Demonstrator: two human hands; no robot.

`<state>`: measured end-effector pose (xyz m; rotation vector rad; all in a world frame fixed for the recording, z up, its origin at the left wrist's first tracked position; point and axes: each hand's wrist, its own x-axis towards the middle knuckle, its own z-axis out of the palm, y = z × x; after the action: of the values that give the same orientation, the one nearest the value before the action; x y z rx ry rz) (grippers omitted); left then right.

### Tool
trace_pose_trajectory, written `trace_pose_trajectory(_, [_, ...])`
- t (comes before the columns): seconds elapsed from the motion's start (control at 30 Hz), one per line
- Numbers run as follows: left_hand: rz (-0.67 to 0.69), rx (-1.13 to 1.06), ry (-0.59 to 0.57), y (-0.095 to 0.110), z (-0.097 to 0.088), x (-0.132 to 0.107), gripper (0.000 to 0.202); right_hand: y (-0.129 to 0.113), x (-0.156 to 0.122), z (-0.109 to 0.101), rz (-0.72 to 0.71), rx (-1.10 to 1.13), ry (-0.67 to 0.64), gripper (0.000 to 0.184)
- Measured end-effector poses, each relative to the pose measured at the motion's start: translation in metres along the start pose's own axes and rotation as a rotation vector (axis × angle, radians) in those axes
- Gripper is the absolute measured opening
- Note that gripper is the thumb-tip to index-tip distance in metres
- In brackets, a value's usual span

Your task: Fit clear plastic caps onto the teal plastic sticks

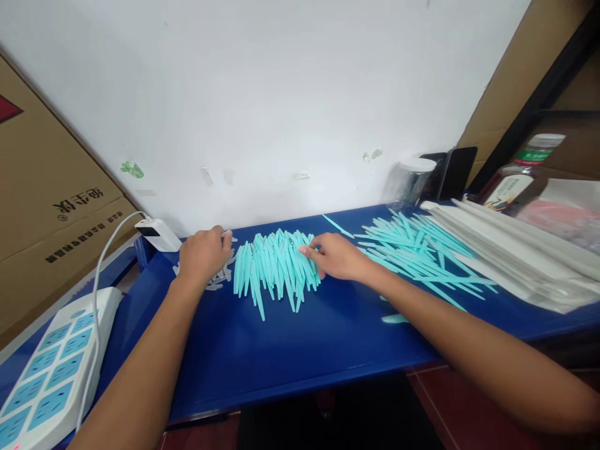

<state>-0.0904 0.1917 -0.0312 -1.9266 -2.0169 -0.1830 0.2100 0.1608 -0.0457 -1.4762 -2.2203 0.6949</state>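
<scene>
A neat heap of slim, pointed turquoise sticks lies fanned on the blue table in front of me. At its right edge is my right hand, thumb and fingers closed on a turquoise stick among the others. My left hand is to the left of the heap, fingers curled with the thumb and index tip together; what they pinch is too small to name. Under and beside it lie small clear, whitish pieces, partly hidden by the hand. A second, looser pile of turquoise sticks spreads out to the right, beyond my right wrist.
Far left stand a cardboard box, a white power strip and a small white device with a cable. Stacked white sleeves, a lidded jar, a phone and a bottle are at the right. A wall backs the table.
</scene>
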Motion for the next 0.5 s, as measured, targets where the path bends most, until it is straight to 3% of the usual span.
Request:
trace_pose_trajectory(0.1, [-0.057, 0.039, -0.091, -0.012, 0.001, 0.005, 0.051, 0.004, 0.0, -0.011, 0.005, -0.169, 0.088, 0.053])
trace_pose_trajectory(0.23, [-0.168, 0.061, -0.206, -0.031, 0.002, 0.011, 0.05, 0.021, -0.001, -0.043, 0.176, -0.477, 0.207, 0.045])
trace_pose_trajectory(0.37, [-0.176, 0.069, -0.176, -0.038, 0.004, 0.012, 0.045, 0.04, -0.009, -0.073, 0.324, -0.544, -0.042, 0.038])
trace_pose_trajectory(0.5, [-0.064, 0.124, -0.063, -0.036, 0.009, 0.01, 0.045, 0.049, -0.013, -0.082, 0.431, -0.585, -0.277, 0.039])
